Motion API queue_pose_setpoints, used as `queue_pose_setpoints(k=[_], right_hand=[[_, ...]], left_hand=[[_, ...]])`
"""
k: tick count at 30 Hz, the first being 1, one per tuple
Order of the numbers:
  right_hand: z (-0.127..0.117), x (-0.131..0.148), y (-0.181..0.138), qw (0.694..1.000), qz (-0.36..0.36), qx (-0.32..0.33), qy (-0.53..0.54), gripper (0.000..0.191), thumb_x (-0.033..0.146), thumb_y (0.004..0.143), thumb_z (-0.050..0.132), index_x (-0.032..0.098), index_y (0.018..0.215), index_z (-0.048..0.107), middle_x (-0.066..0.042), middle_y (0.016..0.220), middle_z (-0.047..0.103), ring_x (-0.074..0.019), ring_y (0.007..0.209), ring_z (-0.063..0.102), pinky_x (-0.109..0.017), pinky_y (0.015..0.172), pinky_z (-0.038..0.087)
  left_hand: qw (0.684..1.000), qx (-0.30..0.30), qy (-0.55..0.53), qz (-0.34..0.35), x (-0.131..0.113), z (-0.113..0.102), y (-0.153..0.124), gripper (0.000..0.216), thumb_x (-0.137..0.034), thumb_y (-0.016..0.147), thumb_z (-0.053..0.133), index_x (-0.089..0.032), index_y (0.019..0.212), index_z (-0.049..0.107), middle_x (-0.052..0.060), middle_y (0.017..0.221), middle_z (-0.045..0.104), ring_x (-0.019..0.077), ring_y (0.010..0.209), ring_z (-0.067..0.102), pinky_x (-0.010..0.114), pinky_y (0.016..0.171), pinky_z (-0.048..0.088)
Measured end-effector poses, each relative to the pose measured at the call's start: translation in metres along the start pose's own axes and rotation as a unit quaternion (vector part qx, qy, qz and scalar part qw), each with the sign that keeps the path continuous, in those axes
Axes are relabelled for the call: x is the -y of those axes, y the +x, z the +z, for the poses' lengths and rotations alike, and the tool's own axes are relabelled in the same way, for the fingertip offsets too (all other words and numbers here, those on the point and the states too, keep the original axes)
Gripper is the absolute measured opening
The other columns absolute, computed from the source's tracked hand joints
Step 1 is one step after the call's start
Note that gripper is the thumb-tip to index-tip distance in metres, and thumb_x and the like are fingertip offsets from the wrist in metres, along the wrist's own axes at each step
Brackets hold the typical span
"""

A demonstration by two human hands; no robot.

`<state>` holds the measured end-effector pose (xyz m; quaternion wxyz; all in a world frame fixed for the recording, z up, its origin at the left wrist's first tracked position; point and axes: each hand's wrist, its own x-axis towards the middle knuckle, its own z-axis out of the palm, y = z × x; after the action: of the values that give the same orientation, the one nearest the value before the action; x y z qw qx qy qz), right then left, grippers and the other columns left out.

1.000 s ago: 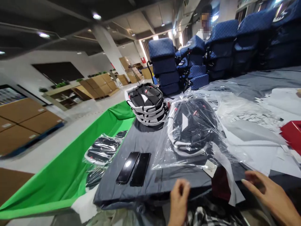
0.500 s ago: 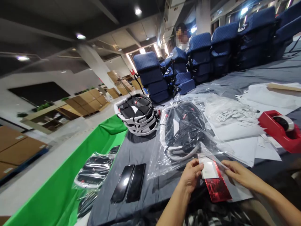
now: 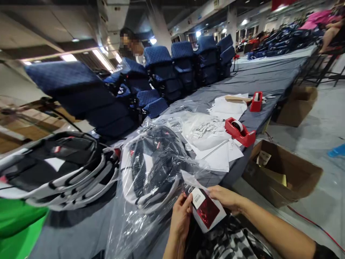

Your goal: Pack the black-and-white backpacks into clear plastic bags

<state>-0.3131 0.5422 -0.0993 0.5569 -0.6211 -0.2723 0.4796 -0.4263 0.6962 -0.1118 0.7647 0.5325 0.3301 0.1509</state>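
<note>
A shiny red hang tag [image 3: 208, 212] with a white barcode sticker [image 3: 198, 199] lies against a white sheet [image 3: 198, 219], held low in front of me. My left hand [image 3: 182, 212] pinches the upper left edge of the tag and sheet between thumb and fingers. On the other side my right hand [image 3: 223, 198] grips the sheet's right edge, its fingertips partly hidden behind it. Just beyond my hands, a black and white backpack [image 3: 153, 162] lies inside a clear plastic bag [image 3: 126, 223]. The bag's loose end reaches toward my left wrist.
Stacked black and white backpacks [image 3: 56, 162] stand on the left. Red tape dispensers [image 3: 239, 131] sit right of white papers [image 3: 215, 156] and a bag of small labels [image 3: 203, 129]. Blue quilted stacks [image 3: 159, 72] line the back, with a person [image 3: 130, 43] behind. A cardboard box [image 3: 280, 176] is on the floor.
My view has swung right, bringing the floor boxes and far tables into sight. The phones have left view. Both hands still hold the tag and sheet, now tilted, with the sticker's barcode visible.
</note>
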Motion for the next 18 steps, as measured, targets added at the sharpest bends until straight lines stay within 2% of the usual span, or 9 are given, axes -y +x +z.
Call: queue_pose_setpoints(k=[3, 5, 7, 9, 11, 13, 14, 16, 18], right_hand=[[-0.006, -0.002, 0.001, 0.990, -0.012, -0.075, -0.123, 0.030, 0.049, 0.073, 0.064, 0.019, 0.074, 0.059, 0.000, 0.070, 0.061, -0.0151, 0.067, 0.053, -0.024, 0.060, 0.039], [-0.006, -0.006, 0.001, 0.971, -0.026, -0.137, -0.196, 0.024, 0.039, 0.069, 0.070, 0.020, 0.080, 0.060, 0.000, 0.076, 0.063, -0.0176, 0.074, 0.057, -0.025, 0.064, 0.038], [-0.006, -0.012, -0.001, 0.952, -0.037, -0.182, -0.242, 0.024, 0.037, 0.075, 0.065, 0.022, 0.093, 0.062, -0.002, 0.081, 0.067, -0.0205, 0.078, 0.061, -0.026, 0.067, 0.038], [-0.008, -0.021, -0.004, 0.932, -0.053, -0.208, -0.293, 0.025, 0.042, 0.084, 0.056, 0.024, 0.100, 0.061, -0.001, 0.076, 0.067, -0.0219, 0.071, 0.064, -0.028, 0.064, 0.040], [-0.012, -0.030, -0.005, 0.900, -0.092, -0.237, -0.355, 0.026, 0.044, 0.090, 0.049, 0.024, 0.103, 0.061, 0.000, 0.070, 0.067, -0.0222, 0.062, 0.066, -0.028, 0.058, 0.042], [-0.014, -0.037, -0.006, 0.852, -0.165, -0.270, -0.417, 0.026, 0.038, 0.093, 0.046, 0.023, 0.107, 0.062, -0.003, 0.076, 0.073, -0.0224, 0.061, 0.069, -0.028, 0.054, 0.046], [-0.014, -0.040, -0.007, 0.825, -0.212, -0.284, -0.441, 0.027, 0.033, 0.094, 0.044, 0.022, 0.110, 0.062, -0.006, 0.084, 0.075, -0.0222, 0.062, 0.071, -0.028, 0.053, 0.048], [-0.009, -0.045, -0.013, 0.767, -0.302, -0.297, -0.481, 0.032, 0.023, 0.093, 0.042, 0.019, 0.117, 0.064, -0.011, 0.098, 0.077, -0.0221, 0.066, 0.073, -0.028, 0.053, 0.052], [-0.004, -0.048, -0.026, 0.731, -0.364, -0.284, -0.502, 0.036, 0.016, 0.093, 0.041, 0.017, 0.119, 0.066, -0.011, 0.098, 0.077, -0.0217, 0.067, 0.074, -0.027, 0.052, 0.054]], left_hand=[[0.963, -0.059, 0.224, 0.134, 0.009, -0.002, 0.001, 0.051, -0.062, 0.065, 0.081, -0.018, 0.061, 0.056, -0.003, 0.058, 0.052, 0.0127, 0.057, 0.046, 0.024, 0.058, 0.034], [0.919, -0.050, 0.351, 0.175, 0.011, -0.005, -0.003, 0.042, -0.056, 0.077, 0.072, -0.019, 0.063, 0.057, -0.002, 0.056, 0.053, 0.0147, 0.055, 0.047, 0.026, 0.058, 0.032], [0.871, -0.029, 0.451, 0.192, 0.009, -0.008, -0.009, 0.030, -0.044, 0.086, 0.066, -0.020, 0.069, 0.061, 0.000, 0.059, 0.058, 0.0168, 0.055, 0.051, 0.027, 0.058, 0.032], [0.816, -0.027, 0.526, 0.238, 0.000, -0.008, -0.015, 0.016, -0.030, 0.091, 0.062, -0.021, 0.078, 0.066, 0.003, 0.072, 0.067, 0.0192, 0.063, 0.059, 0.027, 0.061, 0.037], [0.753, -0.002, 0.572, 0.326, -0.015, -0.002, -0.015, 0.012, -0.020, 0.092, 0.060, -0.021, 0.099, 0.070, 0.009, 0.102, 0.073, 0.0238, 0.088, 0.067, 0.031, 0.076, 0.047], [0.683, 0.094, 0.593, 0.417, -0.036, 0.010, -0.006, 0.029, -0.015, 0.093, 0.058, -0.021, 0.120, 0.066, 0.013, 0.133, 0.065, 0.0282, 0.121, 0.060, 0.038, 0.100, 0.046], [0.648, 0.160, 0.597, 0.445, -0.047, 0.017, 0.001, 0.032, -0.014, 0.094, 0.057, -0.022, 0.124, 0.065, 0.012, 0.139, 0.061, 0.0292, 0.131, 0.053, 0.042, 0.109, 0.041], [0.588, 0.294, 0.599, 0.457, -0.065, 0.032, 0.016, 0.026, -0.014, 0.095, 0.057, -0.024, 0.115, 0.070, 0.011, 0.129, 0.068, 0.0287, 0.132, 0.052, 0.045, 0.113, 0.038], [0.560, 0.397, 0.593, 0.421, -0.075, 0.043, 0.028, 0.018, -0.012, 0.092, 0.061, -0.025, 0.090, 0.074, 0.010, 0.100, 0.075, 0.0278, 0.123, 0.058, 0.045, 0.112, 0.040]])
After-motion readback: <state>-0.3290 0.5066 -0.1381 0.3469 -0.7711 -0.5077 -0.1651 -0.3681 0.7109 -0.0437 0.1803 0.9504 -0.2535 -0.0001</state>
